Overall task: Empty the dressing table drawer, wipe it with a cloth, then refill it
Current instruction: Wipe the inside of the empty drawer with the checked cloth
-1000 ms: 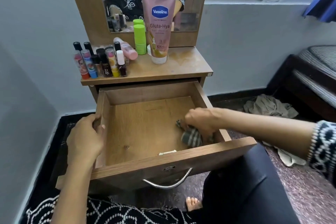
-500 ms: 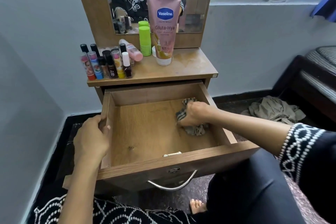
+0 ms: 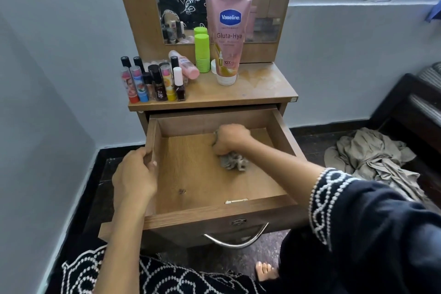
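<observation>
The wooden drawer [image 3: 214, 216] of the dressing table is pulled out, and inside it I see only a cloth and a small pale strip [image 3: 235, 201] by the front wall. My right hand [image 3: 229, 141] presses a crumpled grey striped cloth [image 3: 232, 162] onto the drawer floor near the back middle. My left hand [image 3: 133, 176] grips the top of the drawer's left wall. On the tabletop [image 3: 262, 86] stand a pink Vaseline tube [image 3: 229, 38], a green bottle [image 3: 202, 52], a pink bottle [image 3: 185, 67] lying tilted, and several small cosmetic bottles [image 3: 152, 83].
A mirror [image 3: 191, 0] rises behind the tabletop. A beige garment [image 3: 372, 157] lies crumpled on the dark floor to the right, next to a dark bed frame [image 3: 415, 107]. Grey walls close in on the left. My knee and bare toes [image 3: 265, 270] sit below the drawer's metal handle [image 3: 236, 241].
My right hand has slid the cloth from the drawer's front right corner towards the back and then left to the back middle. My left hand has kept its grip on the left wall.
</observation>
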`<state>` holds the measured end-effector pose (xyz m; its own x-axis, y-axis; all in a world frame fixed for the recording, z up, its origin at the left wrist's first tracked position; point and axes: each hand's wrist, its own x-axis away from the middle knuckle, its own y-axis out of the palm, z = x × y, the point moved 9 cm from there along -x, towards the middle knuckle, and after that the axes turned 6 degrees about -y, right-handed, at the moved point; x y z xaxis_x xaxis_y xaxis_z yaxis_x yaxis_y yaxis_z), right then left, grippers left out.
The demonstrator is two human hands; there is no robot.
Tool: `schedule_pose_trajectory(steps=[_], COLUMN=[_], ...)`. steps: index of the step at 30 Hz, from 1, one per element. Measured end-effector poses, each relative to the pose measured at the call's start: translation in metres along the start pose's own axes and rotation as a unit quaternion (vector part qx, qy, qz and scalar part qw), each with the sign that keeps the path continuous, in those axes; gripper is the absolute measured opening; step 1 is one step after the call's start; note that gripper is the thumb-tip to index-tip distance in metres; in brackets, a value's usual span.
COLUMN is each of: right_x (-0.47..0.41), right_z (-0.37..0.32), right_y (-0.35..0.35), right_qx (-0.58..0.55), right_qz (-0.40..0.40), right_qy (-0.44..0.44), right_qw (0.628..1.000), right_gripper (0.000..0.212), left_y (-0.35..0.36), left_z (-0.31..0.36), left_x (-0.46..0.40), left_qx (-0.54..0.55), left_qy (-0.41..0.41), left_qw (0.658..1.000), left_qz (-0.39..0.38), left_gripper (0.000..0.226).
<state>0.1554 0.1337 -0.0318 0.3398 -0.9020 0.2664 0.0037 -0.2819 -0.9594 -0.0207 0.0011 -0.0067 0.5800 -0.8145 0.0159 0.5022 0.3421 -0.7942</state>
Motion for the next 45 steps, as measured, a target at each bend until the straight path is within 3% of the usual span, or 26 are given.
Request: schedule_pose_trajectory(steps=[4, 8, 12, 17, 23, 30, 37, 40, 45], right_x=[-0.011, -0.009, 0.016, 0.064, 0.064, 0.080, 0.086, 0.070, 0.003], right_z=[-0.072, -0.122, -0.123, -0.137, -0.146, -0.112, 0.002, 0.028, 0.055], right_y=[0.011, 0.023, 0.017, 0.036, 0.034, 0.045, 0.044, 0.033, 0.005], right_qx=[-0.043, -0.062, -0.036, -0.044, -0.067, 0.042, 0.136, 0.149, 0.071], right_qz=[-0.013, -0.044, -0.040, -0.132, -0.139, -0.192, -0.234, -0.180, -0.078], right_qy=[-0.079, -0.144, -0.184, -0.268, -0.275, -0.341, -0.288, -0.264, -0.159], right_qw=[0.996, 0.987, 0.981, 0.953, 0.949, 0.919, 0.919, 0.936, 0.982], right_gripper=[0.045, 0.029, 0.033, 0.047, 0.061, 0.036, 0.036, 0.042, 0.056], left_y=[0.000, 0.001, 0.000, 0.000, -0.001, -0.002, -0.001, -0.001, -0.001], left_z=[-0.001, 0.000, 0.000, 0.000, 0.001, 0.002, -0.001, -0.002, -0.001], left_x=[-0.001, -0.002, -0.001, 0.000, 0.000, 0.001, 0.001, -0.001, 0.000], left_qx=[-0.002, -0.008, -0.011, -0.010, -0.007, 0.010, 0.020, 0.016, 0.014], left_qy=[-0.006, 0.004, 0.003, -0.005, -0.011, 0.008, 0.005, 0.005, 0.003], left_qw=[1.000, 1.000, 1.000, 1.000, 1.000, 1.000, 1.000, 1.000, 1.000], left_qz=[-0.003, -0.006, -0.007, -0.010, -0.013, -0.011, -0.004, -0.001, 0.001], left_gripper=[0.039, 0.039, 0.039, 0.040, 0.041, 0.039, 0.039, 0.040, 0.040])
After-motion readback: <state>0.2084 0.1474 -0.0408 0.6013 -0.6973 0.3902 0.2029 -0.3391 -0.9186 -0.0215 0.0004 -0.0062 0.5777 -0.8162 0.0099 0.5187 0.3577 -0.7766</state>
